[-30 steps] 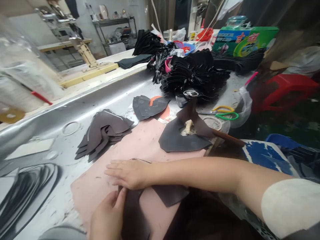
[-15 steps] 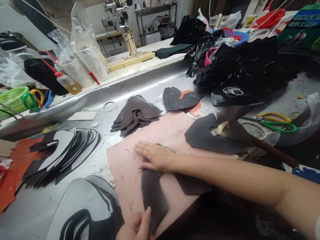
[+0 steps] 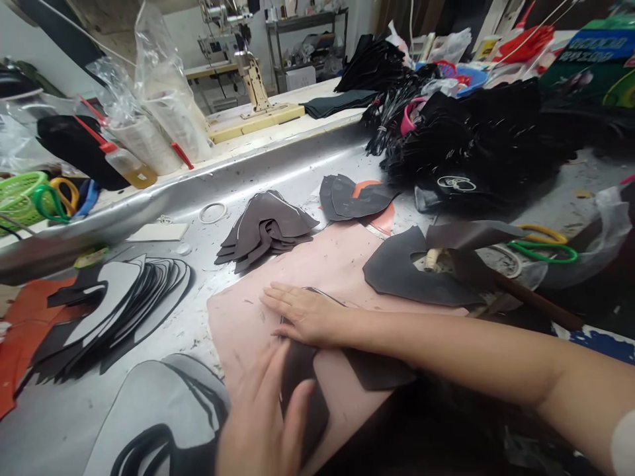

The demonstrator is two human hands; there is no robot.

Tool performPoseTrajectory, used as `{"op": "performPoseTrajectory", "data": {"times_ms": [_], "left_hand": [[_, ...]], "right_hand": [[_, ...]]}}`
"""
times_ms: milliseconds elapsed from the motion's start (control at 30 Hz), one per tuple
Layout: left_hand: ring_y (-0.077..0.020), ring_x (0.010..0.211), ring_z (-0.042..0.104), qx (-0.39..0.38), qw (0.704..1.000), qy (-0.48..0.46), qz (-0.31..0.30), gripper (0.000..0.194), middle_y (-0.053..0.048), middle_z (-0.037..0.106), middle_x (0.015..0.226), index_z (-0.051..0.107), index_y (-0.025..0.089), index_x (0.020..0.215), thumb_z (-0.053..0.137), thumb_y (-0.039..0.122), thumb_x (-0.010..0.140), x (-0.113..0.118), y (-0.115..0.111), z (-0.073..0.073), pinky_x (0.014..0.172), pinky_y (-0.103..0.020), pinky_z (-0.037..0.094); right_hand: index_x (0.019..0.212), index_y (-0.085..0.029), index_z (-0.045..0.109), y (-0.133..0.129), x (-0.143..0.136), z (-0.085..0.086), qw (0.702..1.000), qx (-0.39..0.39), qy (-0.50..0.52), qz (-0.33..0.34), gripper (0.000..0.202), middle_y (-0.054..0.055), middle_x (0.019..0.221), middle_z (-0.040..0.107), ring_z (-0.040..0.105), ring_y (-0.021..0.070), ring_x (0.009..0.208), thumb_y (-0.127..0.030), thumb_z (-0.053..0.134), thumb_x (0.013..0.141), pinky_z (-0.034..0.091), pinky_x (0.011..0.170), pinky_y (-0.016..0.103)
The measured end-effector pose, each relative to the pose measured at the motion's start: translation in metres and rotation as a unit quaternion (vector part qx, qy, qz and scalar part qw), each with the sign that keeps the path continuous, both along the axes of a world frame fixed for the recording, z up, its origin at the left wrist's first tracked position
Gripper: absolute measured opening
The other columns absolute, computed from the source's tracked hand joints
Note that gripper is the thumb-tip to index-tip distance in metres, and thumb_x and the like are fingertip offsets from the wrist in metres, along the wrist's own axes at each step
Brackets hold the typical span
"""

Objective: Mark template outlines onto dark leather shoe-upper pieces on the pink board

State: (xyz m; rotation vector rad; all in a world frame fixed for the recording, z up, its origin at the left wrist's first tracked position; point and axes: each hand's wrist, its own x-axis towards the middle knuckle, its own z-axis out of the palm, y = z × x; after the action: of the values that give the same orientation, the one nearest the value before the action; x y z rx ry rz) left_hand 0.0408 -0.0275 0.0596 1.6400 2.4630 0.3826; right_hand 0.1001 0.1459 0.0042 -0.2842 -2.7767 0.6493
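A dark curved shoe-upper piece (image 3: 310, 396) with a thin pale edge lies on a pink sheet (image 3: 243, 330). My right hand (image 3: 307, 317) rests flat across the piece's upper part, fingers stretched out to the left, and covers some of it. Over the lower left side of the same piece is my left hand (image 3: 262, 416), slightly blurred, fingers straight and thumb apart; whether it touches the piece I cannot tell. Another dark curved piece (image 3: 414, 271) lies on the sheet's far right, around the pale tip of a wooden-handled tool (image 3: 536, 297).
Stacks of cut pieces lie left (image 3: 124, 311), lower left (image 3: 149, 403) and behind the sheet (image 3: 265, 228). Green-and-yellow-handled scissors (image 3: 543, 250) lie at right. Bundled black pieces (image 3: 466, 145) fill the back right. A red-tipped bottle (image 3: 126, 165) and a sewing machine (image 3: 253, 79) stand behind.
My left hand has let go of the piece's lower edge and moved up, its fingers now spread. My right hand stays flat on the piece. The view has shifted slightly.
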Motion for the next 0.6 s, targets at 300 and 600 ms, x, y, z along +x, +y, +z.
{"op": "performPoseTrajectory", "data": {"times_ms": [300, 600], "left_hand": [[-0.0308, 0.128, 0.040, 0.114, 0.970, 0.158, -0.144, 0.081, -0.019, 0.045, 0.138, 0.004, 0.012, 0.146, 0.043, 0.042, 0.081, 0.021, 0.004, -0.074, 0.099, -0.048, 0.037], [-0.0199, 0.128, 0.042, 0.164, 0.975, 0.089, -0.123, 0.058, -0.009, 0.042, 0.142, 0.018, 0.022, 0.144, 0.035, 0.021, 0.089, -0.015, 0.061, -0.054, 0.100, -0.040, 0.044]], "right_hand": [[0.138, -0.009, 0.038, 0.039, -0.028, 0.007, 0.994, 0.031, -0.055, -0.093, 0.049, 0.014, 0.148, 0.029, 0.019, 0.0264, 0.139, -0.034, 0.035, 0.096, 0.016, 0.114, 0.045], [0.136, -0.005, 0.038, 0.048, -0.019, 0.011, 0.977, 0.134, 0.082, -0.141, 0.045, 0.016, 0.148, 0.028, 0.016, 0.0241, 0.140, -0.012, 0.032, 0.092, 0.015, 0.115, 0.044]]}}
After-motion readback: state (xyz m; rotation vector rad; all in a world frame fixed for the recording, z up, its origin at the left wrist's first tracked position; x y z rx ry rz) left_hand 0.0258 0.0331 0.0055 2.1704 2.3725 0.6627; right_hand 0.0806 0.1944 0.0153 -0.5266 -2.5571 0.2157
